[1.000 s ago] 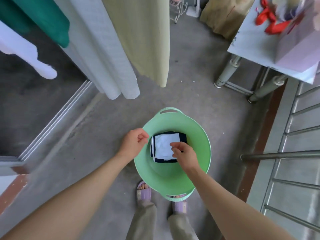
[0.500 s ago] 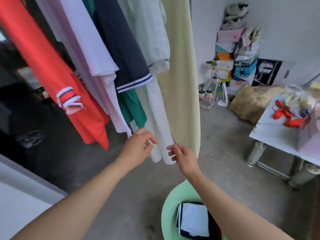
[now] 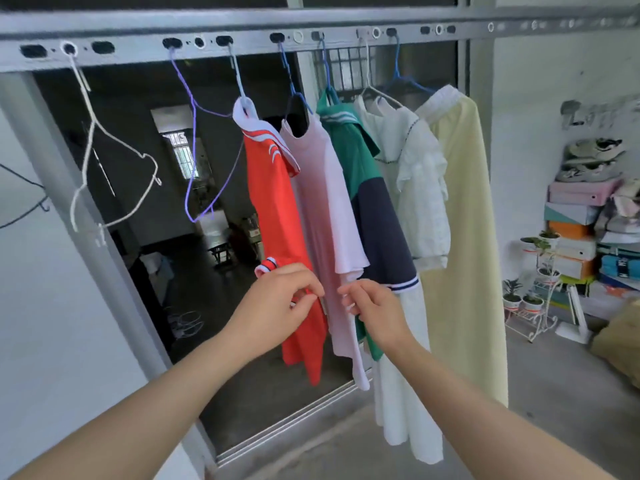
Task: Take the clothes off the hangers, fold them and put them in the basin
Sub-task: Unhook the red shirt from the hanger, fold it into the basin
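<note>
Clothes [image 3: 381, 202] hung along the rail [image 3: 242, 39]
Head view: the curled left grip [image 3: 280, 299] is set against the red shirt [image 3: 273, 202], a pinch cannot be told; the right grip [image 3: 374, 306] is loose, empty. Soft, light fabric is best taken at the shoulders.

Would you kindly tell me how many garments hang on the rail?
5, left to right: red shirt, pink shirt, green-and-navy shirt, white blouse, pale yellow garment; others may hide between.

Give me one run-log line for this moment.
stage: at rail | left hand: on red shirt, grip unclear | right hand: empty, before pink garment | red shirt: on hanger
</note>
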A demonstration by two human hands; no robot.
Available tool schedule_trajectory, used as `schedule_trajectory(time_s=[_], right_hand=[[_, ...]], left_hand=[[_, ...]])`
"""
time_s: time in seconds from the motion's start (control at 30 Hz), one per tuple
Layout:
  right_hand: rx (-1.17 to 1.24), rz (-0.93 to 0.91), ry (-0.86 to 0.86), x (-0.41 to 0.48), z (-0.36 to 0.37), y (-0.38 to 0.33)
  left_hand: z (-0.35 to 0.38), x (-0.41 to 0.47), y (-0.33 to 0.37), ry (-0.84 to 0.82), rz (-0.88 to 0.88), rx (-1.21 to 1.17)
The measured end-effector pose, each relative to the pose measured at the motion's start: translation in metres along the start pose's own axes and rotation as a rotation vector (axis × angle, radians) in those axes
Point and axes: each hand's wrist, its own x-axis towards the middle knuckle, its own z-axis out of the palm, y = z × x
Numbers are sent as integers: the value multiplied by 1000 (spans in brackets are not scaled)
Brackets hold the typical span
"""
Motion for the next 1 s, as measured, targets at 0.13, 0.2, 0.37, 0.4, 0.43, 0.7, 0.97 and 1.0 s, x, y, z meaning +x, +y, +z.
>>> schedule_trajectory(time_s=[0.13,0.2,0.37,0.4,0.43,0.7,0.97,1.0], right_hand=[[-31,-100,-22,24,6,-42],[-38,-143,-16,42,9,-63],[-39,-273,-2,84,23,-121],[-39,-294,3,90,28,-133],[-49,-316,15,95,31,-145],[-48,-163,-57,139,65,-208],[-8,-89,-454,156,80,-202],[-16,-90,-488,158,78,-195]], left_hand=[[-43,14,27,216,-90,-254],[-64,31,34,289,-58,-283],[-102,77,11,407,-103,-248],[-108,85,2,422,-125,-236],[-114,93,-6,434,-151,-230],[-136,125,-54,373,-248,-226],[-149,127,-80,352,-263,-381],[-150,127,-83,359,-264,-402]])
